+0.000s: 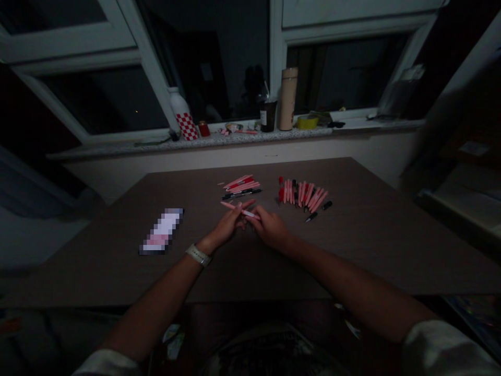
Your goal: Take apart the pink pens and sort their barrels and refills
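Both hands meet above the middle of the table, fingers closed. A slim pink pen (228, 205) slants through the fingertips of my left hand (228, 225), and its pale section reaches the fingers of my right hand (271, 227). Another pink piece (249, 202) pokes up beyond my left thumb; whether it is a separate part is unclear. Just past the hands lies a pile of pink pens (246, 186) with a red one among them and black pens (240, 194) alongside. To the right, several pink pen pieces (303, 194) lie in a row, mixed with red and black ones.
A lit phone (162, 231), its screen blurred out, lies on the left of the brown table (121, 219). Loose black pieces (311, 216) sit near the right row. On the windowsill (152, 145) stand a checkered bottle (183, 117), a dark cup (268, 115), a tan flask (288, 99) and yellow tape (307, 122).
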### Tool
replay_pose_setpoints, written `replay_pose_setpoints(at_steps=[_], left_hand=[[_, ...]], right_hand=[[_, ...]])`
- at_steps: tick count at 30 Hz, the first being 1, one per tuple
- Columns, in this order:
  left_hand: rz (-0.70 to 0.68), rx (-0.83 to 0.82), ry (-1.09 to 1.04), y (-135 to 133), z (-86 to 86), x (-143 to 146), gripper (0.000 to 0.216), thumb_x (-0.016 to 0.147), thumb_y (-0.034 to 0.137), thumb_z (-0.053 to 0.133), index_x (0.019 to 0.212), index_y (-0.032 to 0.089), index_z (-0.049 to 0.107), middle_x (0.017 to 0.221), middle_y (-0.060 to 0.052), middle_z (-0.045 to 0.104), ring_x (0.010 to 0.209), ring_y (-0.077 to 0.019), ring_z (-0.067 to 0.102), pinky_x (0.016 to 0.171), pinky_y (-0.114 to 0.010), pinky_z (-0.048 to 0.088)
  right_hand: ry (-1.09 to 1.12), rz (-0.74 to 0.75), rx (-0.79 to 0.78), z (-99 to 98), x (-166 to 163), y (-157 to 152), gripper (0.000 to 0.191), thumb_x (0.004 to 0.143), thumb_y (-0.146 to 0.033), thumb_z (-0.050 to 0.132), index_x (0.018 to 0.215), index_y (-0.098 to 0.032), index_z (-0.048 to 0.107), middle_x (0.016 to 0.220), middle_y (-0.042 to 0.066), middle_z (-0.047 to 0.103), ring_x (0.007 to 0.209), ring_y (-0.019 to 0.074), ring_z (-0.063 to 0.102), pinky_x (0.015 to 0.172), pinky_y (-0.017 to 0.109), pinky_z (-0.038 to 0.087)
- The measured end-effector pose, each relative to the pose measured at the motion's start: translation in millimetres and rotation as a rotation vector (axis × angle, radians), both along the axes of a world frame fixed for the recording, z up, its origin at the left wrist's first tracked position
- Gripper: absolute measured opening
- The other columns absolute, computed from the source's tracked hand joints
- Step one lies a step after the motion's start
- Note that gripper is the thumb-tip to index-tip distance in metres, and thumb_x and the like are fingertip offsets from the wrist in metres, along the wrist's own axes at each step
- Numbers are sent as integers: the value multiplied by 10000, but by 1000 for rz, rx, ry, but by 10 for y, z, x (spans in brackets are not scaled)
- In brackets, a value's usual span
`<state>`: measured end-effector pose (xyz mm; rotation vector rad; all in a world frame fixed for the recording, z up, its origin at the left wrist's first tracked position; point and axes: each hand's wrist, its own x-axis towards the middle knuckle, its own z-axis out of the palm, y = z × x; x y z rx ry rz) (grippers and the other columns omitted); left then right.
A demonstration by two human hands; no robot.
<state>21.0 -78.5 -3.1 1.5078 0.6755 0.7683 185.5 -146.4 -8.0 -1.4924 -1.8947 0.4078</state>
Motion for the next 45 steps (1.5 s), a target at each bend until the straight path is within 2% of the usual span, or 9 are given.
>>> replay_pose_setpoints(at_steps=[8,14,17,19,24,29,34,40,45], left_hand=[[-92,-4,-21,-43,24,0,595,926,571,471,1378,196,566,963,-93,711,696,-143,582,655,-251,447],[-49,133,65,-59,61,-24,578,934,587,436,1337,210,607,865,-47,644,733,-158,560,676,-247,439],[-49,206,101,-63,68,-26,551,945,575,420,1304,219,636,936,-54,627,812,-175,558,752,-260,447],[-71,227,104,-61,61,-21,538,955,559,410,1307,218,632,971,-56,611,839,-177,549,765,-264,442],[-135,165,114,-52,25,-6,604,978,550,351,1392,154,540,784,-29,561,774,-169,517,694,-255,411],[-106,133,81,-65,20,-4,583,971,543,384,1376,162,562,903,-57,594,754,-150,490,651,-244,383],[-157,101,70,-64,13,-9,613,979,541,355,1456,171,463,775,-27,562,706,-143,496,642,-243,375],[-100,149,91,-6,-38,-27,609,977,550,356,1430,169,498,826,-44,588,697,-138,467,604,-233,358],[-136,142,106,-11,-39,-38,610,988,547,324,1463,187,454,743,-27,562,674,-142,480,597,-233,365]], right_hand=[[370,192,-24,24,-24,10,279,1001,-396,413,962,-195,603,875,23,712,829,156,663,782,251,469],[546,256,-128,-43,-65,84,340,978,-417,399,879,-169,609,741,7,631,679,140,587,654,245,446],[723,274,-207,-113,-100,121,274,909,-457,532,869,-186,542,779,3,636,706,134,587,654,239,451],[825,278,-233,-136,-116,137,338,816,-503,652,841,-200,506,788,-4,642,710,128,586,644,231,450],[901,289,-323,-91,-110,126,495,785,-672,589,735,-180,565,557,-56,488,467,80,394,436,204,281],[1091,301,-456,-49,-79,83,426,697,-548,766,823,-202,553,545,-100,460,410,50,270,399,192,172],[1029,326,-450,-64,-77,76,486,764,-645,655,703,-172,555,580,-51,504,424,42,249,396,200,139],[1108,317,-515,-56,-72,78,418,722,-551,755,809,-192,561,642,-65,523,443,40,255,415,191,134],[1096,325,-531,-57,-64,77,485,788,-648,638,811,-164,609,631,-43,525,436,44,255,404,207,109]])
